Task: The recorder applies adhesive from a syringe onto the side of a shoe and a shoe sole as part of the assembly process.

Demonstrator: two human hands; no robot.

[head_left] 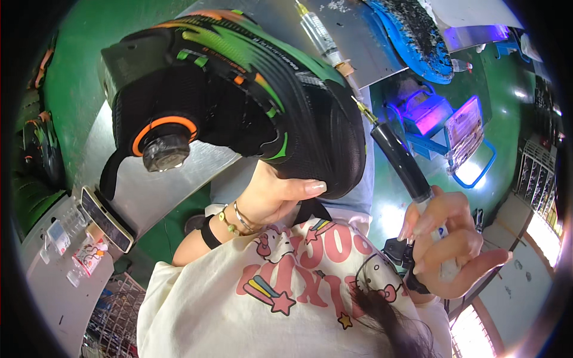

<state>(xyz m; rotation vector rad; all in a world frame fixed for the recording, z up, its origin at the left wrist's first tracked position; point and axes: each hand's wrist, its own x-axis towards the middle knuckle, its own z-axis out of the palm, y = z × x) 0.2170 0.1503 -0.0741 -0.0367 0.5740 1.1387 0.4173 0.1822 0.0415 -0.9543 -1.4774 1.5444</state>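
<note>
My left hand point(276, 194) grips a black sneaker point(316, 122) with green and orange streaks, thumb pressed near the toe. The rest of its fingers are hidden under the shoe. A clear knob point(166, 152) with an orange ring shows at the shoe's other end. In my right hand point(444, 241) is a syringe point(400, 160) filled with dark liquid, its fingers closed round the rear part. The yellow-based needle tip points at the toe edge of the sneaker; whether it touches, I cannot tell. Another syringe point(319, 37), with clear contents, lies on the metal table just beyond the shoe.
A metal table point(200, 170) lies beneath the sneaker. Beyond it sits a blue tray point(439, 70) with black bits. To the right stands a blue metal frame point(430, 143) under purple light. At left are a phone point(106, 219), small plastic bottles point(89, 256) and more shoes point(43, 149).
</note>
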